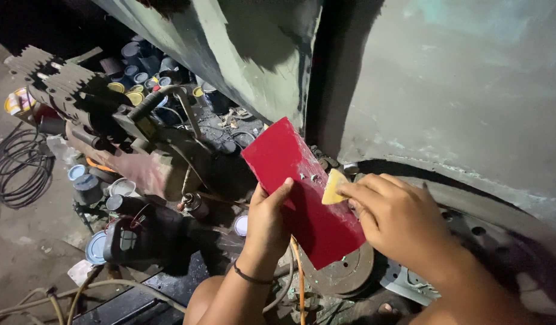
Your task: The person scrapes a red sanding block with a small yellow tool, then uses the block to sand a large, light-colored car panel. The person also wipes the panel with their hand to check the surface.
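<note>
**Head view: two hands at a red board beside a grey panel**

Head camera looks down on the left hand [267, 219], closed on the lower edge of a flat red board [302, 192], thumb lying across its face and fingers hidden behind. The board tilts up and away toward the grey-green panel [458, 90], with a few pale specks near its middle. The right hand [398, 219] pinches a small yellow spreader [333, 186] between fingertips and thumb, its edge touching the board's right side. A thin dark band circles the left wrist.

Below the board lies one round metal disc [347, 274], and an orange hose [299, 283] runs down past the left forearm. To the left stands a grimy machine [127, 132] with a notched top (its make cannot be read). Behind it sits a cluster of small tins [136, 75], too crowded to count surely; their contents are mostly not visible, though several show yellow lids. A few open tins rest on the floor nearby, and one coil of black cable [19, 168] lies at the far left.
</note>
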